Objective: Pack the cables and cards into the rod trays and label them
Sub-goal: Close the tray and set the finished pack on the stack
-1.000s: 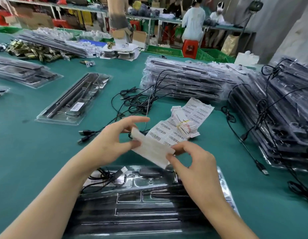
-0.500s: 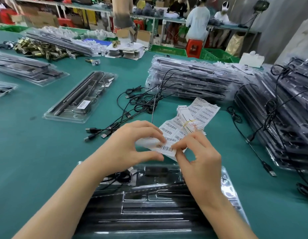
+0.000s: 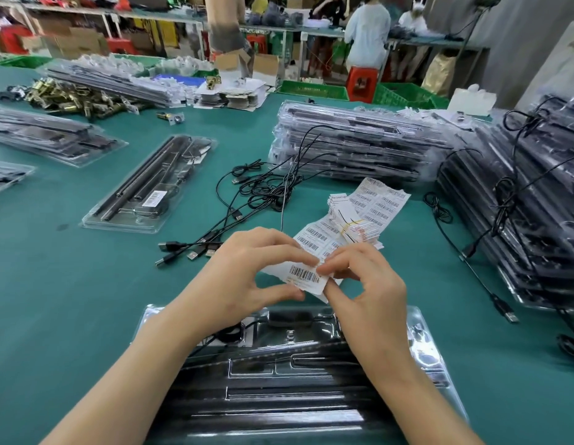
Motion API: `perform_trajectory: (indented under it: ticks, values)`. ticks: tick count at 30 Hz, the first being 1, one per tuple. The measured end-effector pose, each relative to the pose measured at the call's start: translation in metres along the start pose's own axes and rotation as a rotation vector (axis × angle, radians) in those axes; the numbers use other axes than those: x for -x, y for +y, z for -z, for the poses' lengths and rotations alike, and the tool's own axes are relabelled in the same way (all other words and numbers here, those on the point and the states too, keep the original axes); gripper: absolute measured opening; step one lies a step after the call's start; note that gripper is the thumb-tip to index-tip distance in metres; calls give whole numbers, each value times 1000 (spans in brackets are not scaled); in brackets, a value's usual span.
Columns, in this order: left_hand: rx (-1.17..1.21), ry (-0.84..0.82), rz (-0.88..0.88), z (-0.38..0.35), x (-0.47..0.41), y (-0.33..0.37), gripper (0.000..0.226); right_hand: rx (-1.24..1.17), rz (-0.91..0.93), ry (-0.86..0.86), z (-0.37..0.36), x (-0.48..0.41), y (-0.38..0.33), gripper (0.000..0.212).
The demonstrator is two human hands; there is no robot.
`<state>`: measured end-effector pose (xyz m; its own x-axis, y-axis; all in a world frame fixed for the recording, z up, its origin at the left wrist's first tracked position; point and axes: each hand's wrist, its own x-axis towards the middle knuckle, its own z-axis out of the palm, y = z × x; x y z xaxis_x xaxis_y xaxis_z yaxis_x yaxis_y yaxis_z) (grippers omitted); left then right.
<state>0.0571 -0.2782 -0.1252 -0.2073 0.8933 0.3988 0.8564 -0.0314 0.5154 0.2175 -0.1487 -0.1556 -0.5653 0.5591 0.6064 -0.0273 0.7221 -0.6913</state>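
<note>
With left hand (image 3: 247,271) and right hand (image 3: 366,284), pinched one barcode label (image 3: 306,277) at frame centre, above the rod tray (image 3: 279,396). Saw cables (image 3: 263,194) and label sheets (image 3: 375,200) on the surface (image 3: 70,284) beyond.

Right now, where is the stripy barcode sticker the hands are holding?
The barcode sticker is mid-frame in the head view, pinched between the left hand and right hand, above the near rod tray.

A teal-green counter (image 3: 54,300) stretches back to a white-framed rack (image 3: 150,17) with cardboard boxes (image 3: 70,43) stowed beneath it. Past the counter's far edge stand green plastic crates (image 3: 404,94) and a red stool (image 3: 361,81), where a person in pale blue (image 3: 367,36) faces a far counter (image 3: 440,44). A plain grey wall (image 3: 520,43) closes the right side under soft, even light.
</note>
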Motion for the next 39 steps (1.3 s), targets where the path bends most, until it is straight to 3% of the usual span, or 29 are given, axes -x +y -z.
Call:
perform_trajectory:
  ticks: [17,26,30,39]
  values:
    - [-104,136,-146,0,-2,8,17,88,-11,9,1,1,-5,24]
    - [-61,95,-130,-1,-2,13,15,133,11,13,-1,1,-3,26]
    - [-62,70,-125,-1,-1,13,15,179,67,34,0,1,-5,12]
    - [-10,77,-125,-4,-1,12,13,237,95,22,-2,2,-5,10]
